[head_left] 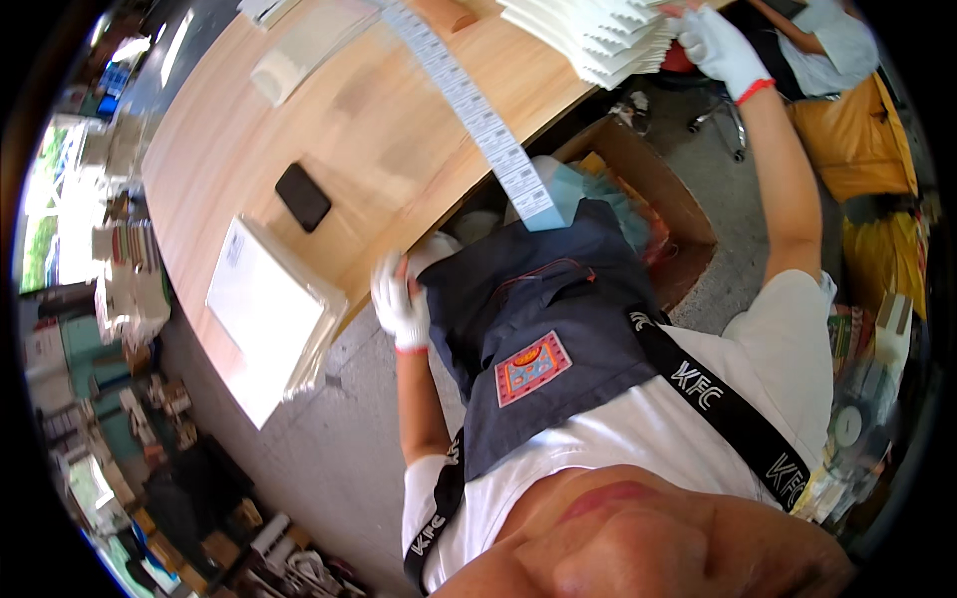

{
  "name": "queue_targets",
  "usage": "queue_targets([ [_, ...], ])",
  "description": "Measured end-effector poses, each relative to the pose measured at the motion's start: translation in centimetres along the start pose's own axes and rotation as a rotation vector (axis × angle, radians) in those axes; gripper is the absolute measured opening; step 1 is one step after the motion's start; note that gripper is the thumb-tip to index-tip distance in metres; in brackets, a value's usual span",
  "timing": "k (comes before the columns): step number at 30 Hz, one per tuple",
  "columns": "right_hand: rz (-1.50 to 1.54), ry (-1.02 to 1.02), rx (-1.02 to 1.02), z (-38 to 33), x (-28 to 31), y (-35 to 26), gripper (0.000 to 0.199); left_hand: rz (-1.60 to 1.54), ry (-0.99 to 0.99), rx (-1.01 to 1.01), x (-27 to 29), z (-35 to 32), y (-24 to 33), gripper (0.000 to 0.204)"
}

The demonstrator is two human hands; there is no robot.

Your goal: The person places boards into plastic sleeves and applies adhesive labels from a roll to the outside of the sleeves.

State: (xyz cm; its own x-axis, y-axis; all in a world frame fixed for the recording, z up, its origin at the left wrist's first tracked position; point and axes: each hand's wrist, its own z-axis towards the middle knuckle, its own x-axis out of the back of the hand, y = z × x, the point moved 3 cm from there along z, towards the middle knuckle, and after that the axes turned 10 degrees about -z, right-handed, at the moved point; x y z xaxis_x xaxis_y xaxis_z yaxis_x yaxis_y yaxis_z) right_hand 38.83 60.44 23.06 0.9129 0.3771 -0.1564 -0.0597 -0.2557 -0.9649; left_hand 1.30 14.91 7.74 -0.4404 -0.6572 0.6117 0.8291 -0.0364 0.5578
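Note:
My right hand [723, 45], in a white glove with a red cuff, reaches far out and grips the right edge of a fanned stack of white sheets [598, 40] on the wooden table [379, 130]. My left hand [401, 304], gloved the same way, is at the table's near edge, touching the upper corner of my dark apron [538, 329]. It is blurred, so its grip is unclear. A long strip of white labels [469, 100] runs across the table and hangs over the edge toward my apron.
A black phone [302, 196] lies on the table, with a pile of clear-bagged white sheets [264, 309] at its left end. An open cardboard box [648, 189] stands under the table. Another person [822, 40] sits at top right, beside yellow sacks [862, 149]. Clutter lines the floor at left.

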Motion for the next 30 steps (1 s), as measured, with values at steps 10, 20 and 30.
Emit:
queue_targets([
  [10, 0.303, -0.133, 0.069, -0.3, -3.3, -5.9, 0.022, 0.410, -0.359, 0.146, -6.3, 10.7, -3.6, 0.035],
  [20, 0.198, 0.292, 0.252, -0.5, -1.9, -1.9, 0.037, 0.384, -0.457, 0.275, -5.7, 13.6, -5.7, 0.026],
  [30, 0.268, -0.473, -0.346, -10.7, -18.2, 18.5, 0.045, 0.140, -0.197, 0.248, -4.0, 12.1, -6.5, 0.026],
])
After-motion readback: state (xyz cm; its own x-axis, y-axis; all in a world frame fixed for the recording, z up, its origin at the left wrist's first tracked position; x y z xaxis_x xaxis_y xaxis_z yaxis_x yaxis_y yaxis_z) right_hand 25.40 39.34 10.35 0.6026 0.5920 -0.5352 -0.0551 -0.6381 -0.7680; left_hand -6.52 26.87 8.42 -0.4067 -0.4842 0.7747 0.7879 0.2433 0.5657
